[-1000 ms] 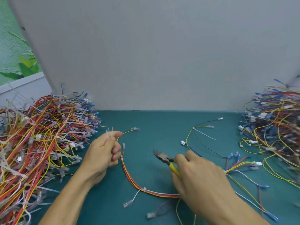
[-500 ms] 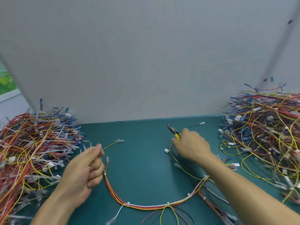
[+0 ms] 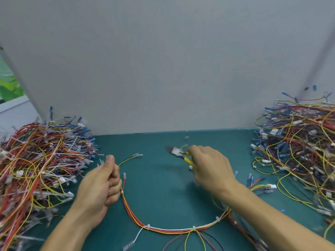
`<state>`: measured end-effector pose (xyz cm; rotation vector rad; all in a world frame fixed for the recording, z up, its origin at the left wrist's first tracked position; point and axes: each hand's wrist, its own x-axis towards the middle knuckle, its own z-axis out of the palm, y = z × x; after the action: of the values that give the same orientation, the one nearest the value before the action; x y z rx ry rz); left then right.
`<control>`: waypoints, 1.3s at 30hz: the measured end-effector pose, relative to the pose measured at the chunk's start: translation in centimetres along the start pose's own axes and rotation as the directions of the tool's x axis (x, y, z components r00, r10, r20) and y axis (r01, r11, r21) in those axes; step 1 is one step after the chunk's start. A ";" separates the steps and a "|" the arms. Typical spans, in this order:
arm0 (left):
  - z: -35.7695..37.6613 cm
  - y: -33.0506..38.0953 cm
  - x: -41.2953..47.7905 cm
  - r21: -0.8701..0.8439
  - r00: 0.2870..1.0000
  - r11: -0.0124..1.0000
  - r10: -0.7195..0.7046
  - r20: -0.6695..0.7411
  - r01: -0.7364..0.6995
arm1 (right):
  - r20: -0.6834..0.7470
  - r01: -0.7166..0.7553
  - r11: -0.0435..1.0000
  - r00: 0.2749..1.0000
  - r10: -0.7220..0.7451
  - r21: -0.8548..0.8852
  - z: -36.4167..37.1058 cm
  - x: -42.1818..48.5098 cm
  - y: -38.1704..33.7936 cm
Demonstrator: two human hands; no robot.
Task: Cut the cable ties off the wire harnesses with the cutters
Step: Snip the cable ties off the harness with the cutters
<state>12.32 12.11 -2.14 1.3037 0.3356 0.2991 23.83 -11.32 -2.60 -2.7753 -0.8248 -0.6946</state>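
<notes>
While the fingers (image 3: 113, 186) of the left hand (image 3: 97, 189) curl into a fist with the thumb pressed on top, a few pale cable-tie pieces (image 3: 101, 163) poke out above the thumb, pinched there. On the right hand (image 3: 212, 165), the fingers are wrapped round the yellow handles of the cutters (image 3: 181, 153), whose dark nose points left, above the teal desk (image 3: 159, 178). A blurred white bit sits at the jaws, and I cannot tell whether they are parted. Between the forearms a wire harness (image 3: 170, 230) lies on the desk in a wide curve, one end just beside the left fingers, the other passing under the right forearm. White cable ties (image 3: 194, 228) ring it at intervals. A tangled heap of harnesses (image 3: 36, 160) fills the desk's left side, a second heap (image 3: 299, 142) the right, with a grey partition (image 3: 163, 69) behind.
</notes>
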 end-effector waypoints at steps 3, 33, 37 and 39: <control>0.2 0.3 0.0 0.045 0.995 0.994 0.097 -0.012 -0.096 | -0.170 0.316 0.948 0.933 -0.316 -0.033 -1.5 -3.2 -1.6; 5.8 -2.5 0.4 0.837 0.862 0.274 -0.048 0.504 -0.474 | 0.246 0.417 0.898 0.864 -0.440 0.142 -1.6 -8.0 -2.3; 3.2 -3.5 0.1 0.718 0.844 0.510 0.031 0.535 -0.474 | 0.260 0.357 0.921 0.884 -0.387 0.157 -2.3 -7.6 -1.3; 2.7 -4.0 0.1 0.705 0.850 0.534 0.047 0.525 -0.466 | 0.324 0.337 0.926 0.868 -0.376 0.172 -2.6 -7.4 -1.1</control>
<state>13.64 8.79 -5.37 2.3289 -0.1865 0.0648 16.77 -14.63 -3.78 -2.7071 -1.4272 -0.1807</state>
